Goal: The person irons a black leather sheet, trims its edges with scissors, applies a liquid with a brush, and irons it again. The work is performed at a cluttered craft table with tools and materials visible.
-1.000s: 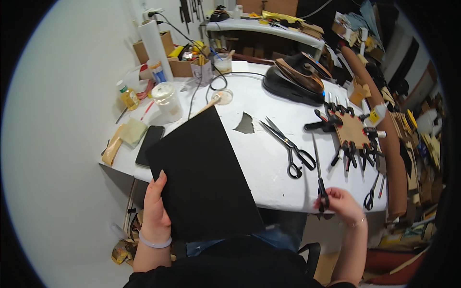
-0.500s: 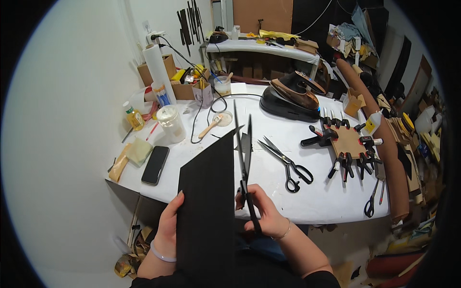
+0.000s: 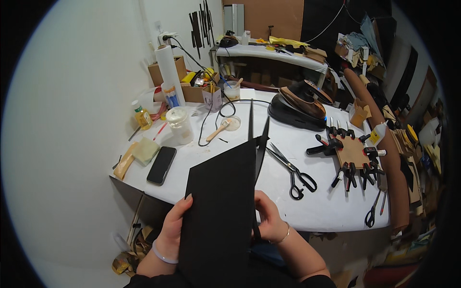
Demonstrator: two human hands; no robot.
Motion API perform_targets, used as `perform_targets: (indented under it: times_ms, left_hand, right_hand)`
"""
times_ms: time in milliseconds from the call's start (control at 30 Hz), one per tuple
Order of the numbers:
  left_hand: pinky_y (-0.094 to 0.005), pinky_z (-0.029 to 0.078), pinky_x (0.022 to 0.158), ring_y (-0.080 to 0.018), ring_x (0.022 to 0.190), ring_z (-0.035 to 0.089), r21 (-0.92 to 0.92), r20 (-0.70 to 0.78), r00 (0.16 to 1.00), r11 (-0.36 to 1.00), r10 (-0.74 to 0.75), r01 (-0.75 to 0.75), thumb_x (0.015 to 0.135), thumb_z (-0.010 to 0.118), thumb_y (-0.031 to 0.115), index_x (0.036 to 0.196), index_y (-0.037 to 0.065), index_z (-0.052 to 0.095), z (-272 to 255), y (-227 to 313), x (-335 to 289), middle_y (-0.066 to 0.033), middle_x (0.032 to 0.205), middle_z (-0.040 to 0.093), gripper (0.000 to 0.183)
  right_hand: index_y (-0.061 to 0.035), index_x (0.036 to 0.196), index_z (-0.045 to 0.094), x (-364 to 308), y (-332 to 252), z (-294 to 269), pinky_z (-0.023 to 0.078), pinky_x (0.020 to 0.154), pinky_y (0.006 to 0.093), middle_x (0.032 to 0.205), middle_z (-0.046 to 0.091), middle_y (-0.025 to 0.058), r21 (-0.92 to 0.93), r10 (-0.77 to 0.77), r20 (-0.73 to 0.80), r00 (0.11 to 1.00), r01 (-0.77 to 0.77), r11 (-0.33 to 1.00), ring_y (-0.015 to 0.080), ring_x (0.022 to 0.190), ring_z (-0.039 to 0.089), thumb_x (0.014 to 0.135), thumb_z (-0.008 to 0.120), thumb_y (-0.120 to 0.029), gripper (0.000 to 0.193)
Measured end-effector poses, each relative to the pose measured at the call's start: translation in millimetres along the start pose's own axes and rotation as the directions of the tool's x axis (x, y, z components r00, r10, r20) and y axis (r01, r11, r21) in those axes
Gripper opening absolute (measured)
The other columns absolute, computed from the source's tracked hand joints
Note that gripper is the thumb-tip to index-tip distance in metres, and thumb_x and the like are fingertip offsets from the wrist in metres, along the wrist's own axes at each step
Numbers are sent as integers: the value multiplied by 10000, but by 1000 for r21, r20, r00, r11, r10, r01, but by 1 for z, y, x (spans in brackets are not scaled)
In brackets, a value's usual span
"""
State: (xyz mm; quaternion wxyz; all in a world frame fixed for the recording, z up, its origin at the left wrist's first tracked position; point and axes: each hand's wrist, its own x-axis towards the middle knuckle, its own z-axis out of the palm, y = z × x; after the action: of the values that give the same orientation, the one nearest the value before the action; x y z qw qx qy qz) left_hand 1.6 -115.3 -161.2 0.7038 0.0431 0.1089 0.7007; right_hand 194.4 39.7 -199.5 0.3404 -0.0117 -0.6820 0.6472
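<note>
Black sheet (image 3: pixel 218 201): up in front of the bench (image 3: pixel 331 211) | left hand (image 3: pixel 174 225): grips its left side, maybe to keep it still | right hand (image 3: pixel 270 220): grips scissors (image 3: pixel 261 154), blades apart by the right edge, likely so the edge fits between | bottle (image 3: pixel 142 118): yellow stuff inside | back jar (image 3: pixel 232 92): a stick (image 3: pixel 238 82) pokes out | tub (image 3: pixel 180 127): cannot tell what's inside

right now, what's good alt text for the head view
A person's left hand holds a flat black sheet while the right hand holds long black-handled scissors, blades open at the sheet's right edge. Beyond, on the white table, lie other black-handled scissors, a dark rectangular phone and a square tan board ringed by black clamps.
</note>
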Motion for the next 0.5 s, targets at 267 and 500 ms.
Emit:
perform_targets:
  times_ms: [267,500]
  left_hand:
    - [-458,494,1053,-320,1197,627,166,-139,988,985,63,-39,1029,498,314,1395,12,521,-3,-5,0,-174,1347,618,475]
    - [-487,456,1089,-333,1246,590,291,-138,985,955,101,-57,1024,513,309,1406,0,500,-1,-10,3,-197,1386,580,491]
  right_hand:
    - [-30,1116,584,-3,-4,3,478,891,312,1015,596,51,30,-32,-84,996,35,999,174,918,615,689,942,-333,634]
    - [-8,1147,588,-11,7,-6,471,932,311,1063,590,50,-136,-74,-13,997,71,988,164,994,597,719,928,-235,592]
